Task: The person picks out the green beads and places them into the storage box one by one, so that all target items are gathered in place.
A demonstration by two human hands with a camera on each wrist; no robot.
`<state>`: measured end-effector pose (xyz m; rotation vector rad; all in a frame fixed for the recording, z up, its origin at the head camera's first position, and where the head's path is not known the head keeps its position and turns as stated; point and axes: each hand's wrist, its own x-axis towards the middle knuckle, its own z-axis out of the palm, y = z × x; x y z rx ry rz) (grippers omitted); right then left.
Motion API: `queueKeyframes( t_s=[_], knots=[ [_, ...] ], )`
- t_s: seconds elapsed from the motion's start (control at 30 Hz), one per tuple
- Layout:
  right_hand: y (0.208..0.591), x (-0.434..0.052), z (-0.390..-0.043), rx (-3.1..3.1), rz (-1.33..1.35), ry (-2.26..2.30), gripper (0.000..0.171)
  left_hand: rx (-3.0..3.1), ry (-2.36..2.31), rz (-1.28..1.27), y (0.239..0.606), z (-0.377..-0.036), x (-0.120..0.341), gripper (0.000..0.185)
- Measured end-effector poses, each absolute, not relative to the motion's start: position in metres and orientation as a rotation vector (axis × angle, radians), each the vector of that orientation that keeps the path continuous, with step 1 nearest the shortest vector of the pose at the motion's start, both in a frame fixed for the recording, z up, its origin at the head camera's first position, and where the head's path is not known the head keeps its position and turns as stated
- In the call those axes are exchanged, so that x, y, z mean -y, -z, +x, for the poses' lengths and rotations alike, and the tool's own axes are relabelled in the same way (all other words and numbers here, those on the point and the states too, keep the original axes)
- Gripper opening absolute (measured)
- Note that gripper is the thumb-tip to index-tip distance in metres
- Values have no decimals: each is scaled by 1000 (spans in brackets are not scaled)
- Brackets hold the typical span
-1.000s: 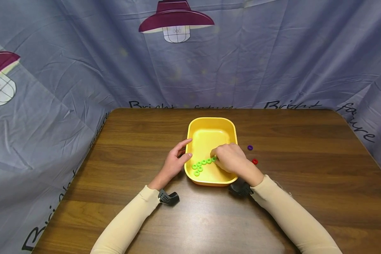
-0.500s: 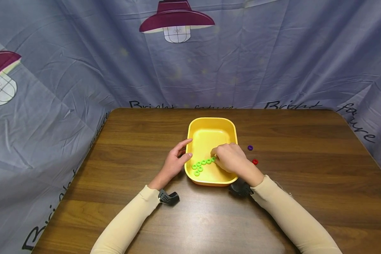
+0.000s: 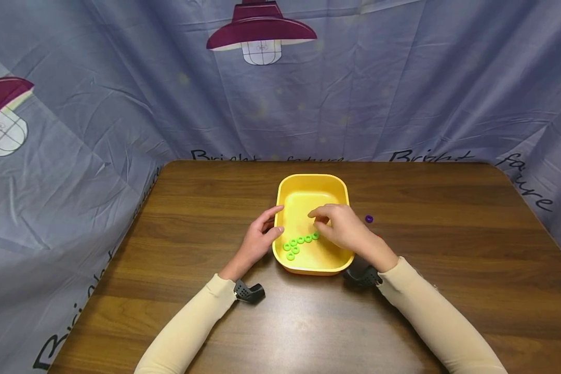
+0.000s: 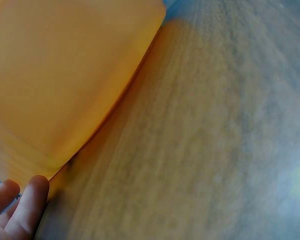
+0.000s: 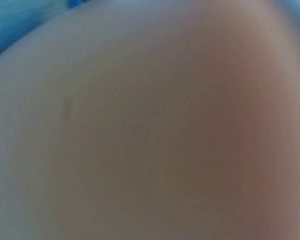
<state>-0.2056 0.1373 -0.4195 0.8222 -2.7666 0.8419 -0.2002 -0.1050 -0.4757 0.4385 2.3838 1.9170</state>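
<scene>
A yellow plastic tub [image 3: 312, 200] sits on the table. Small green rings [image 3: 301, 240] lie in its near left part, several in a slanting row and two just below it. My left hand [image 3: 257, 240] rests at the tub's left side, thumb and forefinger tips at the rim; its fingers [image 4: 34, 200] also show beside the wall in the left wrist view. Over the tub's right half is my right hand [image 3: 343, 228], thumb and forefinger apart above the row's right end, with nothing visible between them. Blurred skin [image 5: 155, 130] fills most of the right wrist view.
Right of the tub, a small purple ring [image 3: 369, 219] lies on the brown wooden table [image 3: 205, 197]. A red ring [image 3: 379, 236] is almost hidden behind my right wrist. A printed curtain [image 3: 355, 93] hangs behind the table.
My right hand has lifted slightly off the row's right-end green ring, and its thumb and forefinger have spread. The red ring is now mostly covered. My left hand stays put.
</scene>
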Motion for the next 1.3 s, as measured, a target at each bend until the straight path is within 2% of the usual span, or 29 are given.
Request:
queueKeyframes(
  t_s=[0.27,0.5,0.83,1.3],
  knots=[
    [409,-168,-205,2522,597,-1022,19,-2369,-1921,445,477,-201,106,54],
    [419,-202,-197,2534,466,-987,17,-2366,-1922,429,477,-200,105,53],
    [447,-230,-188,2713,579,-832,20,-2351,-1941,458,476,-199,106,54],
    [460,-231,-187,2806,684,-857,24,-2369,-1915,447,476,-200,106,53]
  ],
)
